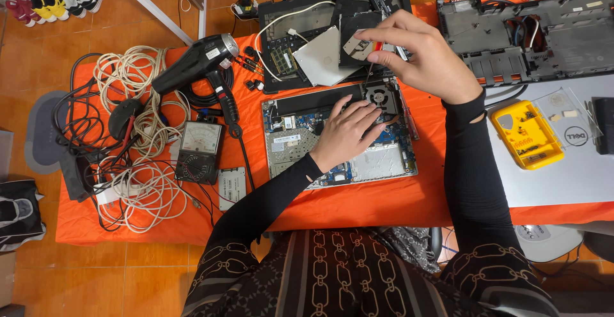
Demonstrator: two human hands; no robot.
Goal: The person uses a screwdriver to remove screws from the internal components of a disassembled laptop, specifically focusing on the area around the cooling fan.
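At centre frame, the left hand (348, 131) lay open, fingers spread flat on the opened laptop base (339, 135), fingertips beside its round fan (382, 94). Just above it, the right hand (416, 52) pinched the handle of a thin screwdriver (369, 73), tip pointing down at the fan. Farther up lay a black laptop shell (332, 29).

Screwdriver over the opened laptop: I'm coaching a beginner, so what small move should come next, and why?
Probably lower the screwdriver tip straight down beside the fan. The right hand pinches its top above it, while the left hand lies flat on the laptop base, steadying it.
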